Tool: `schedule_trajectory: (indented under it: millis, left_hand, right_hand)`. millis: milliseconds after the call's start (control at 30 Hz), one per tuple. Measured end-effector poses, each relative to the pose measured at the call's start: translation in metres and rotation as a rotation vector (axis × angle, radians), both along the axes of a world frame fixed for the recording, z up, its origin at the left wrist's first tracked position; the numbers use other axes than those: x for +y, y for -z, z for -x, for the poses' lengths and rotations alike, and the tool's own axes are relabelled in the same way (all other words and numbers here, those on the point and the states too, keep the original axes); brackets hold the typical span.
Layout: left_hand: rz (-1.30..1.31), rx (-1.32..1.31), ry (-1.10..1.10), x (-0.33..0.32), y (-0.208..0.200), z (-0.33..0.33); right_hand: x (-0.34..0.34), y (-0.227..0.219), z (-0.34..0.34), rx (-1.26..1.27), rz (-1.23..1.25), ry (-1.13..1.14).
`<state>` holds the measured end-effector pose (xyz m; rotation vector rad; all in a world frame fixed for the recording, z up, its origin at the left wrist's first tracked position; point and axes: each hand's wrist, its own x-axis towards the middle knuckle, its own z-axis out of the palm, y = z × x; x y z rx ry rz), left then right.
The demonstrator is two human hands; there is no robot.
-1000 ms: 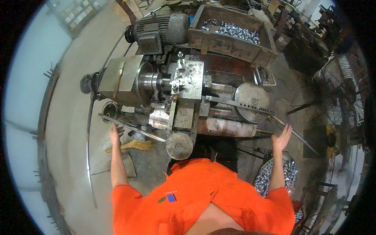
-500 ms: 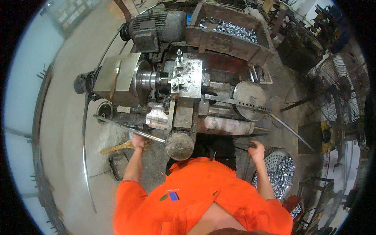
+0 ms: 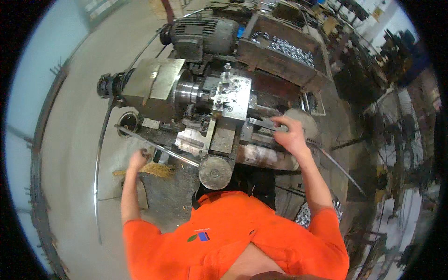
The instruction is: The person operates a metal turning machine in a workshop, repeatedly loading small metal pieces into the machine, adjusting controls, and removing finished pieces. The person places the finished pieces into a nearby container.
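Note:
My right hand (image 3: 290,135) is over the flat metal bar (image 3: 264,123) on the right side of a small lathe, its fingers curled round the bar. Behind that hand is a round metal disc (image 3: 305,122), partly covered. To the left, my left hand (image 3: 136,161) is closed beside the lathe, below the long steel lever rod (image 3: 158,148) and apart from it. A small dark thing shows at its fingers, too small to name. Between my hands stand the tool block (image 3: 238,95), the bright chuck (image 3: 188,91) and a round plate (image 3: 215,172) close to my body.
A straw brush (image 3: 158,170) lies below my left hand. Beyond the lathe are a motor (image 3: 205,35) and a wooden box (image 3: 280,60) with small shiny metal parts. A basket of such parts (image 3: 303,215) is partly behind my right arm. A slanting rod (image 3: 343,171) sticks out rightward.
My right hand has risen from above the parts basket to the flat bar. My left hand has moved left, away from the lever rod. The whole view has shifted slightly.

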<state>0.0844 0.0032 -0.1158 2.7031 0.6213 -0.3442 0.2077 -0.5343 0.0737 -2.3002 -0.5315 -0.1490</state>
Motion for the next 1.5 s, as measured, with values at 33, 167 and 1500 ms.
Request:
schedule_trajectory:
  millis: [33, 167, 1500]
  left_hand:
    - [-0.005, -0.136, -0.032, 0.015, -0.016, 0.005]
    - [-0.162, -0.526, -0.209, 0.032, -0.126, 0.036]
    - [0.889, -0.415, -0.392, 0.050, -0.093, 0.078]
  right_hand:
    - [0.027, -0.008, -0.014, -0.077, 0.005, -0.100]
    - [0.128, -0.015, -0.059, -0.324, 0.047, -0.359]
    - [0.060, -0.074, -0.134, 0.044, 0.552, 0.170]
